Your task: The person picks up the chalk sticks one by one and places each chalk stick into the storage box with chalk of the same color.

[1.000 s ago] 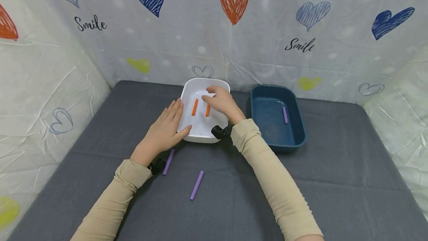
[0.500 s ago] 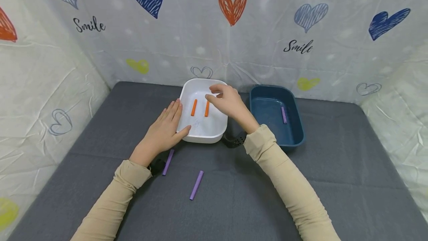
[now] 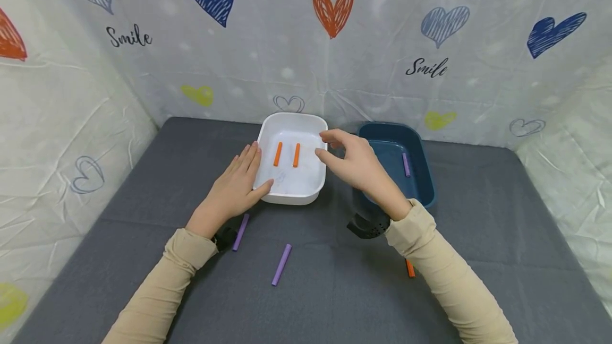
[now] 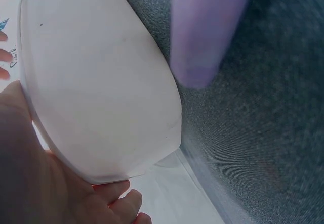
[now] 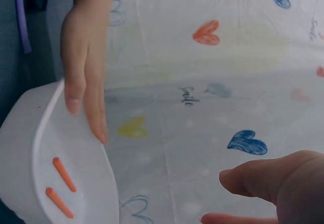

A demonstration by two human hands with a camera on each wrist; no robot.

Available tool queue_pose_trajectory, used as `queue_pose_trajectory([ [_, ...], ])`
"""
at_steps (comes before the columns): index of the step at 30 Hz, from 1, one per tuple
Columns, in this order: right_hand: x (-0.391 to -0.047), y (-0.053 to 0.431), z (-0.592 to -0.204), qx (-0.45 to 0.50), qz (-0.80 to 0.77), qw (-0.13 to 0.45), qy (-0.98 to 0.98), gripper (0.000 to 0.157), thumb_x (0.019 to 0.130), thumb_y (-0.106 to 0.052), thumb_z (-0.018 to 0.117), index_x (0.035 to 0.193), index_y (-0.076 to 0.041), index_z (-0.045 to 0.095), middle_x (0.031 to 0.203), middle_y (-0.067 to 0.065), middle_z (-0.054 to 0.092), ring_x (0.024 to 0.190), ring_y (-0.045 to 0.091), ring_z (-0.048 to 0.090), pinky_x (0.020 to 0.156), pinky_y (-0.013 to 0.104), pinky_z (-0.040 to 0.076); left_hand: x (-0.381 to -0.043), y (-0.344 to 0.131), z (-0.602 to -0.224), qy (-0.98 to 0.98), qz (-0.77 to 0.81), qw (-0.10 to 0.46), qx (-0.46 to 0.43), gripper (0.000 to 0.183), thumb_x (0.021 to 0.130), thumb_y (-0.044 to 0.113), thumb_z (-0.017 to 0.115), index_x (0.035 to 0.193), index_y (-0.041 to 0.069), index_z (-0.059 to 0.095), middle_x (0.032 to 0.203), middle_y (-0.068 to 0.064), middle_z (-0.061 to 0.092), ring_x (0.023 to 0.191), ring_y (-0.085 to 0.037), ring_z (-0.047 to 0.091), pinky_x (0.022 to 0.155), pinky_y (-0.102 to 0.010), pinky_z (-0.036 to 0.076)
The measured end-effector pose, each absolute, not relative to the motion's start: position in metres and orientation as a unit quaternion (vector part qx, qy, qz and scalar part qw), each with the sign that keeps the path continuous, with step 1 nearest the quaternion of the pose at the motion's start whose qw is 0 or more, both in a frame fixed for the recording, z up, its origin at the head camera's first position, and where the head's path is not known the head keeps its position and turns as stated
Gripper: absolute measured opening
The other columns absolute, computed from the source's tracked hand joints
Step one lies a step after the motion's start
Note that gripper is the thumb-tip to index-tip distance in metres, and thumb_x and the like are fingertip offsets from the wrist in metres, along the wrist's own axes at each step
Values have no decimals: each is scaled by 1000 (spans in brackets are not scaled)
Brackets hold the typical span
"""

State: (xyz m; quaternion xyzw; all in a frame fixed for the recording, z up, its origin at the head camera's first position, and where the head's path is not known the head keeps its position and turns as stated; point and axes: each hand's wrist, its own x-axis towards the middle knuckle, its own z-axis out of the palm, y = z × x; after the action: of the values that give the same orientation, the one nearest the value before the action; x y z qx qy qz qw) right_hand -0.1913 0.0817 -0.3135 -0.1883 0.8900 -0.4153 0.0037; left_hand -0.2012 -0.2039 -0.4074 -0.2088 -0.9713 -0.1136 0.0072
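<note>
My left hand [image 3: 232,186] rests on the left rim of a white plastic tub [image 3: 291,194], fingers straight, thumb at the front corner. Inside the tub lie two slim orange sticks [image 3: 278,154], roughly parallel. My right hand [image 3: 353,161] is in the air by the tub's right rim, partly overlapping a dark blue tub [image 3: 430,195] in the head view. Its thumb and fingers are apart with nothing between them; the right wrist view shows the thumb [image 5: 248,178] away from the finger below. One purple stick [image 3: 406,164] lies in the blue tub.
Two purple sticks lie on the grey cloth: one beside the left wrist, another purple stick [image 3: 281,265] nearer the front. A further orange stick [image 3: 410,268] shows partly from under the right sleeve. Behind the tubs hangs a white curtain [image 3: 268,41] with printed hearts.
My right hand has drawn back rightward from over the white tub to its right rim. The arm's shift reveals an orange stick on the cloth. My left hand has stayed put.
</note>
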Motion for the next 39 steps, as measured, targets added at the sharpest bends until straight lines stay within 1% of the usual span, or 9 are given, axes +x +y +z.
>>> queue_pose_trajectory([
  [4, -179, 94, -315, -185, -419, -5, 889, 44, 98, -33, 61, 137, -13, 59, 135, 4, 60, 123, 23, 55, 102, 44, 45, -201, -204, -408, -971, -116, 8, -208, 83, 103, 48, 41, 155, -7, 8, 164, -20, 0, 151, -33, 0, 121, -49, 8],
  [8, -168, 106, -319, -188, -418, -16, 889, 42, 98, -31, 62, 136, -14, 60, 134, 4, 61, 121, 22, 55, 102, 43, 45, -201, -204, -407, -971, -116, 5, -209, 84, 103, 49, 40, 155, -7, 7, 164, -20, -1, 151, -33, -1, 121, -50, 8],
  [15, -152, 125, -328, -204, -410, -59, 887, 43, 98, -29, 63, 137, -13, 59, 133, 4, 62, 122, 21, 55, 103, 46, 44, -201, -205, -404, -971, -117, 6, -209, 83, 103, 48, 41, 155, -7, 7, 164, -20, 0, 151, -34, 0, 121, -50, 9],
  [20, -136, 139, -333, -203, -416, -83, 883, 40, 97, -26, 65, 135, -14, 61, 132, 1, 62, 123, 20, 56, 101, 48, 45, -200, -205, -405, -969, -124, 7, -215, 83, 103, 48, 40, 155, -8, 7, 164, -21, 1, 151, -35, 1, 121, -51, 8],
  [26, -119, 158, -343, -215, -429, -122, 869, 36, 96, -18, 66, 132, -14, 64, 131, -2, 63, 120, 17, 57, 98, 45, 47, -201, -206, -408, -969, -125, 6, -213, 83, 103, 49, 40, 155, -7, 7, 164, -20, 0, 151, -34, 0, 121, -50, 8],
  [28, -114, 165, -348, -216, -437, -134, 863, 35, 96, -14, 67, 130, -14, 65, 130, -4, 64, 119, 16, 57, 97, 42, 48, -200, -206, -409, -969, -124, 7, -212, 84, 103, 49, 40, 155, -7, 7, 164, -20, 0, 151, -33, -1, 121, -50, 8],
  [34, -103, 187, -362, -221, -445, -158, 853, 36, 94, -4, 66, 128, -14, 66, 127, -3, 66, 117, 12, 58, 97, 23, 45, -202, -207, -411, -970, -119, 8, -212, 84, 103, 49, 40, 155, -7, 6, 164, -20, 0, 151, -34, 0, 121, -49, 8],
  [36, -99, 194, -366, -220, -449, -158, 852, 36, 94, -2, 65, 128, -13, 66, 127, -2, 66, 116, 10, 59, 97, 20, 44, -202, -207, -411, -970, -118, 10, -213, 84, 103, 50, 40, 156, -7, 6, 164, -20, 0, 151, -34, 0, 121, -49, 8],
  [39, -94, 203, -374, -214, -466, -151, 845, 37, 94, 2, 64, 128, -13, 66, 126, 0, 66, 115, 9, 59, 97, 19, 44, -202, -207, -412, -969, -119, 13, -214, 84, 103, 50, 39, 156, -7, 6, 164, -20, 0, 151, -34, 0, 121, -49, 8],
])
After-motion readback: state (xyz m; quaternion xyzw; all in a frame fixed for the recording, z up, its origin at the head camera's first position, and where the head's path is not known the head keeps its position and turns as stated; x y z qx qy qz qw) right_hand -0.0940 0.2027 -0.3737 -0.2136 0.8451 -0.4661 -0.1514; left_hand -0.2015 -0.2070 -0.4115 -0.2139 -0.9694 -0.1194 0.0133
